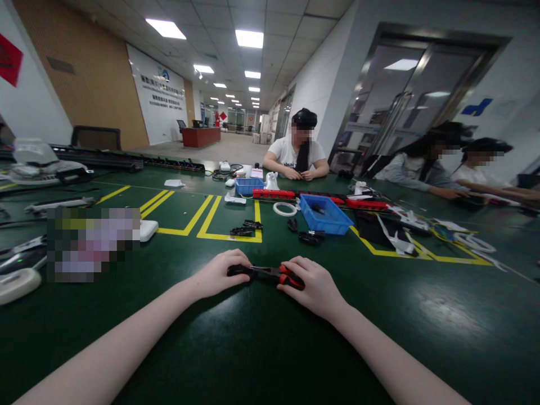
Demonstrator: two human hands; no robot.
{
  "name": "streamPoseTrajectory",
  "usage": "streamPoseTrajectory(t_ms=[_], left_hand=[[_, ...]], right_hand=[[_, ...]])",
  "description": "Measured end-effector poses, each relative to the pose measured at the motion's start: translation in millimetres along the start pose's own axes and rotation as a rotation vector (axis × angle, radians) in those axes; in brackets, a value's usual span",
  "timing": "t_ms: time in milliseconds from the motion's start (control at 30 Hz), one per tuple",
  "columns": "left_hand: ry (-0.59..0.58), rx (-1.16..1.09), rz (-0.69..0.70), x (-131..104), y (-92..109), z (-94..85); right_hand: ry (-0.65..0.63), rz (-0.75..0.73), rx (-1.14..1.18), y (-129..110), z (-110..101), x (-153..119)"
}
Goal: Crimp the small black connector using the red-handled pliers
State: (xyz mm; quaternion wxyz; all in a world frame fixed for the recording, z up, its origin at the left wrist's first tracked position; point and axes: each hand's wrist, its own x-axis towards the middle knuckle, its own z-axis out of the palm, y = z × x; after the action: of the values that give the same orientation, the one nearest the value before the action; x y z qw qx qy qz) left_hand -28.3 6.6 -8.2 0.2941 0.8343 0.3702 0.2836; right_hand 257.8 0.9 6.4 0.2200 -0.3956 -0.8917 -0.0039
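My left hand (pixel 223 273) is closed round a small black part (pixel 238 270) low over the green table (pixel 270 349). Red-and-black handled pliers (pixel 292 278) are gripped in my right hand (pixel 312 284), their metal jaws pointing left and meeting the black part. Whether the jaws are clamped on it is too small to tell. Beyond my hands, small black pieces (pixel 247 228) lie by a yellow tape line, and more black pieces (pixel 311 237) lie in front of a blue tray (pixel 324 215).
A smaller blue tray (pixel 248 186), a white ring (pixel 285 209) and red strips (pixel 274 194) stand farther back. On the left are a white box (pixel 148 230) and a tape roll (pixel 19 286). A person (pixel 296 149) sits opposite; two more sit at right.
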Motion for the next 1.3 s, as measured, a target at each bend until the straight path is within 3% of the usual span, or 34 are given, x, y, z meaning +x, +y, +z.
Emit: streamPoseTrajectory(t_ms=[1300], left_hand=[[-0.018, -0.006, -0.009, 0.6, 1.0, -2.9]], right_hand=[[-0.012, -0.003, 0.03, 1.9, -1.9, 0.5]])
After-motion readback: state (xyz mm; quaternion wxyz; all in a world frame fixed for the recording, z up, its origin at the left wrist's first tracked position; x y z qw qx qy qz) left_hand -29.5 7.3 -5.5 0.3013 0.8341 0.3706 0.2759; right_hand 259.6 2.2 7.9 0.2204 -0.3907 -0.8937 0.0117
